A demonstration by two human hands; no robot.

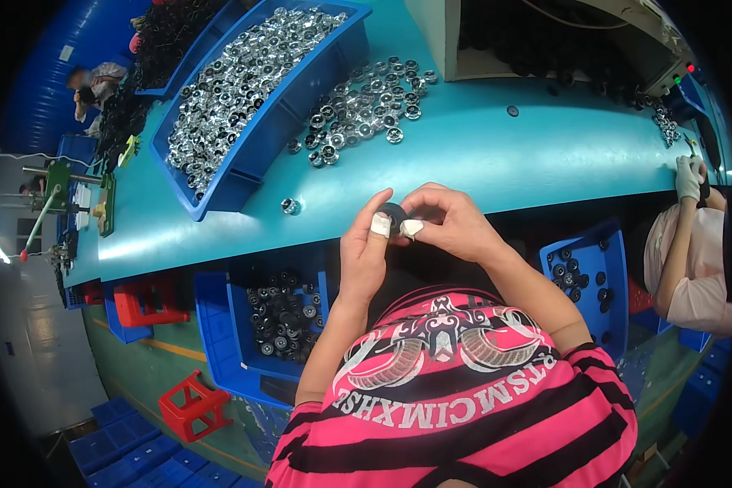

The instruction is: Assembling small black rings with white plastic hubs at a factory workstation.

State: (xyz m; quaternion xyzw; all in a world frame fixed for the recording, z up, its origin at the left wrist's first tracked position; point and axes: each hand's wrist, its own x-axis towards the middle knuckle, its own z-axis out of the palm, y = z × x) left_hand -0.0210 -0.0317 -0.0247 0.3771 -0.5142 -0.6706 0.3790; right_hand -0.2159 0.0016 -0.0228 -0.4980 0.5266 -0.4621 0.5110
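Note:
Just past the table's near edge, both my hands hold a small round black wheel (393,213) between them. My left hand (361,256) grips it from the left, its white-wrapped thumb pressed on the wheel. From the right, my right hand (457,228) pinches it with bent fingers and a thumb also wrapped in white. The fingers hide part of the wheel. Left of my hands, a single shiny silver-and-black hub (290,206) sits on the teal table (464,159). More such hubs (366,114) lie loose farther back, beside a blue bin (248,177) heaped with them.
Below table level, a blue bin (216,321) of black wheels stands left of me and another blue bin (614,313) stands right. At far right works a person with a gloved hand (688,177). A green hand press (57,191) stands far left; a red stool (195,407) is on the floor.

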